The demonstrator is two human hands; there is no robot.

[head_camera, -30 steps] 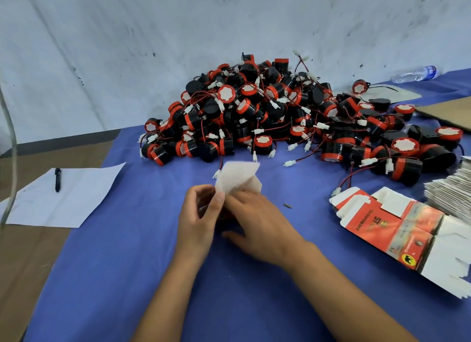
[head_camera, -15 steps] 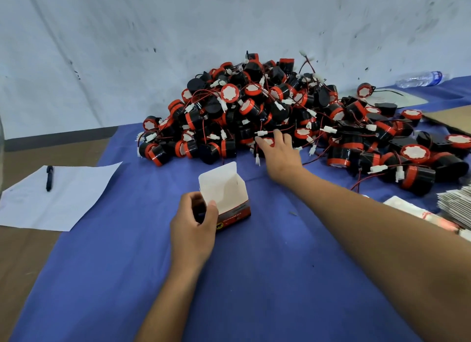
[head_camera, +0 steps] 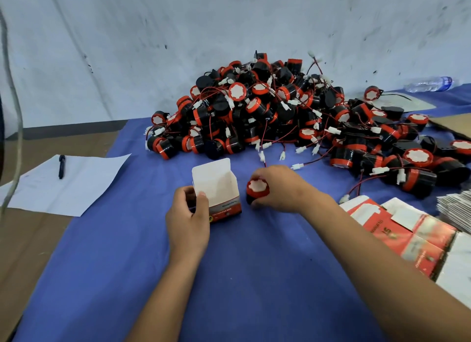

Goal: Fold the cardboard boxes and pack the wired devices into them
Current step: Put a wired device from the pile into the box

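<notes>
A small folded cardboard box, red and grey outside and white inside, stands on the blue cloth with its lid flap up. My left hand grips its left side, thumb over the front rim. Just right of the box, my right hand holds one wired device, a black cylinder with a red rim and white face; its wire trails back toward the pile. The big pile of such devices lies behind, against the wall.
Flat unfolded red-and-white boxes lie at the right, with a stack of grey sheets beyond them. At the left lie a white paper and a pen. A water bottle and brown cardboard sit at the far right.
My right hand reached into the pile, took one device and brought it back beside the box. My left hand kept holding the box, which now stands open.
</notes>
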